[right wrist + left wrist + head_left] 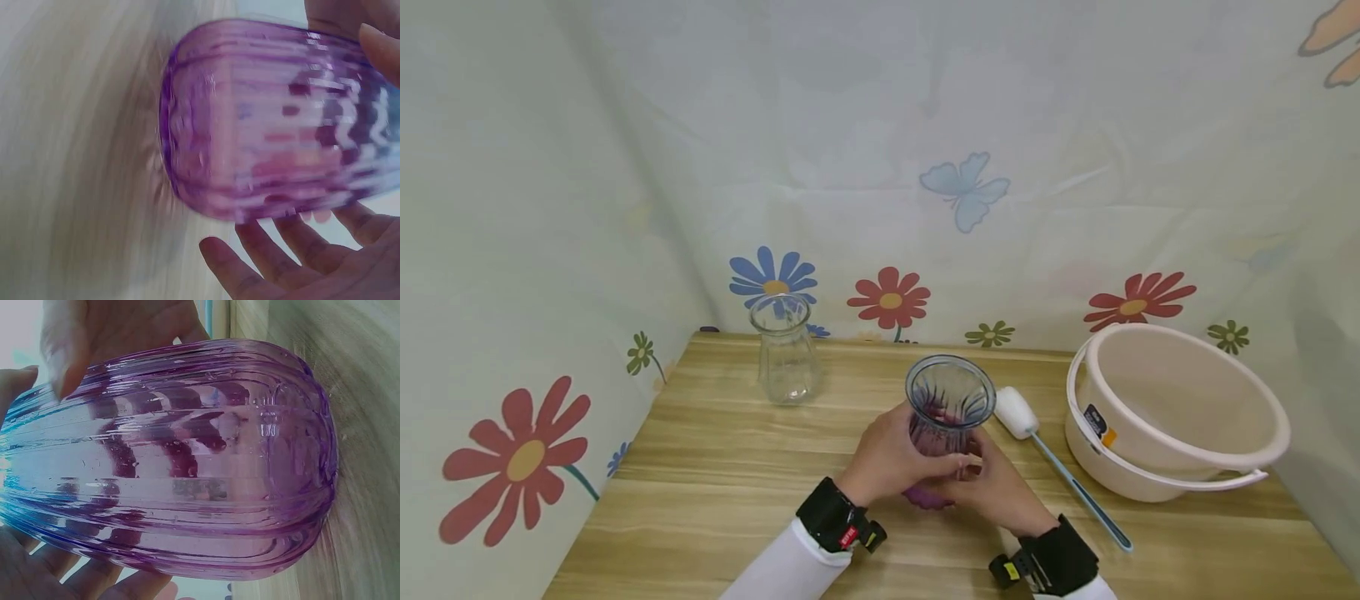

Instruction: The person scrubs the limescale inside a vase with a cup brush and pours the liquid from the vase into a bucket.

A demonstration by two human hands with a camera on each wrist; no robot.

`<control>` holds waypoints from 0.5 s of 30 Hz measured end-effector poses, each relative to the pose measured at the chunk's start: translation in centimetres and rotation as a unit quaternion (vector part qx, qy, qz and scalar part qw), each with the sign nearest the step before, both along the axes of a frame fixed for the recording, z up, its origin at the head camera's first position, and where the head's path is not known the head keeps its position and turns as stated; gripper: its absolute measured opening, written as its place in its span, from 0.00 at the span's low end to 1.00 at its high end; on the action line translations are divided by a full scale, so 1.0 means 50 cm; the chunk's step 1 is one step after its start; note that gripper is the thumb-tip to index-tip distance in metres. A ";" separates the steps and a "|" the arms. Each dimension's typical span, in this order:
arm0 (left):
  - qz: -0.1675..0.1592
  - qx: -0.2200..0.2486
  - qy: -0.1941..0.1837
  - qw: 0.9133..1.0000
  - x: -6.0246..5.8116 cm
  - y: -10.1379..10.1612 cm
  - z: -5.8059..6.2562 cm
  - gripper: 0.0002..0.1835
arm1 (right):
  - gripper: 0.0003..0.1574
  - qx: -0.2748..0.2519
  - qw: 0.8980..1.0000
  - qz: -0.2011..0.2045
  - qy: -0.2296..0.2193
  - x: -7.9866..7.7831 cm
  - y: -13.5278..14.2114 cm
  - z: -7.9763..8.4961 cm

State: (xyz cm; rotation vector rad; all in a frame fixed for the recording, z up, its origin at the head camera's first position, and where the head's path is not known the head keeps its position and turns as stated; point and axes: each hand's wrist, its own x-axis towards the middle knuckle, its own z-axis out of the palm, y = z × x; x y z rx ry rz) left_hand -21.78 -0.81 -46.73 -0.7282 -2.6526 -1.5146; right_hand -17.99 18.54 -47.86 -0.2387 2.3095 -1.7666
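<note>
Tabletop (700, 475) room left of purple vase (200, 462) (edge (857, 345) beyond)

The vase (187, 462) shades from purple at its base to blue at its rim, patterned with lengthwise ribs. Near the back left corner of the surface (700, 517) — yellow-brown with streaky woodgrain — is a clear, colourless jar (787, 354). Toward the right edge, the bucket (1131, 447) is pale pink with a black and orange label (1100, 425); the brush (1016, 412) is white-headed and blue-handled. Along the back edge, whitish cloth (850, 100) bears red, blue and green flowers — yellow-orange centred — and a light-blue butterfly (966, 192). The wristbands (828, 508) are black, the sleeves (790, 562) white.
</note>
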 end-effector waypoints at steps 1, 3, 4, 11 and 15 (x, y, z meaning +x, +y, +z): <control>0.001 -0.004 -0.002 1.000 -0.001 0.000 0.000 0.42 | 0.57 0.007 1.000 -0.004 0.001 0.002 0.005 0.002; 0.002 -0.009 -0.007 1.000 -0.002 0.000 -0.001 0.43 | 0.56 0.024 1.000 -0.010 0.007 0.006 0.015 0.008; 0.002 -0.010 -0.009 1.000 -0.002 0.000 -0.001 0.44 | 0.56 0.032 0.999 -0.011 0.013 0.008 0.021 0.011; -0.005 -0.007 -0.022 1.000 -0.002 -0.001 0.001 0.45 | 0.49 0.083 0.994 -0.053 0.054 0.029 0.059 0.036; -0.006 -0.008 -0.030 1.000 -0.001 0.000 0.000 0.45 | 0.47 0.112 0.989 -0.074 0.059 0.041 0.082 0.044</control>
